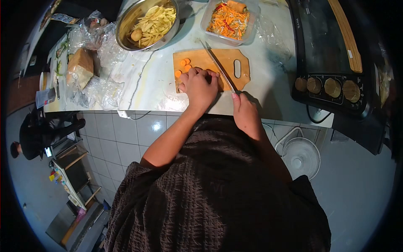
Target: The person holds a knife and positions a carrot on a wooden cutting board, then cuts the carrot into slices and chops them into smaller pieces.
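On the wooden cutting board (205, 58), my left hand (200, 88) rests with its fingers curled down. Whatever lies under those fingers is hidden by the hand. Several round carrot slices (183, 63) are on the board just beyond and left of it. My right hand (245, 110) is closed around the handle of a knife (220, 66). The blade slants up and left across the board, its tip passing the far edge, to the right of my left hand.
A metal bowl (120, 37) holds potato strips and a whole potato. Beside it, a plastic container (204, 26) has shredded carrot and a carrot piece. A bread loaf (80, 67) and plastic bags lie left. A stove (327, 88) stands right; a fan (300, 157) is below. Another person (35, 134) is far left.
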`<action>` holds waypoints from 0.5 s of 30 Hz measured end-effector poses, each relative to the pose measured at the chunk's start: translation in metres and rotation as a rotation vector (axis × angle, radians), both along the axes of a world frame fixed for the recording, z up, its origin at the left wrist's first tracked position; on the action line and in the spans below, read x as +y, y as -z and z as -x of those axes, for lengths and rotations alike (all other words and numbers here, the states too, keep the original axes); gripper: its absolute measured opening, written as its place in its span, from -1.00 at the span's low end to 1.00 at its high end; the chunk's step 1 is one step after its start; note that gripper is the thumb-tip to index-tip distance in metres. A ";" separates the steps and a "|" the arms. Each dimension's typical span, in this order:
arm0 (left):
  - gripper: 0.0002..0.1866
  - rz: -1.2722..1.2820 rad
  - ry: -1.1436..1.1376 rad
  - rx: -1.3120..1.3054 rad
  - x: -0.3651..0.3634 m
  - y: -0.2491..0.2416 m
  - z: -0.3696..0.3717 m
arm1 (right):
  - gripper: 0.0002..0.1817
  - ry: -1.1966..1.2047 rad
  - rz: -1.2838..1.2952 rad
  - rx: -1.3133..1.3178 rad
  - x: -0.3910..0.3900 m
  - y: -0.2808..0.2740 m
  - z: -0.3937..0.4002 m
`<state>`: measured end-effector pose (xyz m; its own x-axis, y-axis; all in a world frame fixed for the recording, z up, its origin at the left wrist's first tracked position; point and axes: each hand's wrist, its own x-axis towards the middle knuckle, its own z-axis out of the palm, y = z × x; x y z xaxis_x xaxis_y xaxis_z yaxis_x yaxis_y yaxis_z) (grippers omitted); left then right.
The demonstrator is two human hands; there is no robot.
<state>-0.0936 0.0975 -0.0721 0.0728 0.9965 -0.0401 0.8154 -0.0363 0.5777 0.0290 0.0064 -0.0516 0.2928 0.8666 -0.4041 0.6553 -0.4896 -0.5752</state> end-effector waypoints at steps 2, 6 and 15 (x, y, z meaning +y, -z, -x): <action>-0.79 0.002 -0.003 0.013 -0.002 -0.001 -0.001 | -0.52 0.012 0.012 -0.001 -0.003 -0.003 0.000; -0.79 0.006 -0.009 0.028 0.000 -0.003 -0.003 | -0.50 0.034 0.002 0.030 -0.002 -0.002 -0.001; -0.82 0.018 -0.020 0.004 0.001 0.001 -0.001 | -0.53 0.041 -0.050 0.045 -0.001 0.006 -0.004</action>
<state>-0.0927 0.0981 -0.0727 0.0526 0.9969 -0.0580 0.8180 -0.0097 0.5751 0.0335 0.0058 -0.0581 0.3109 0.8739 -0.3736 0.6086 -0.4850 -0.6281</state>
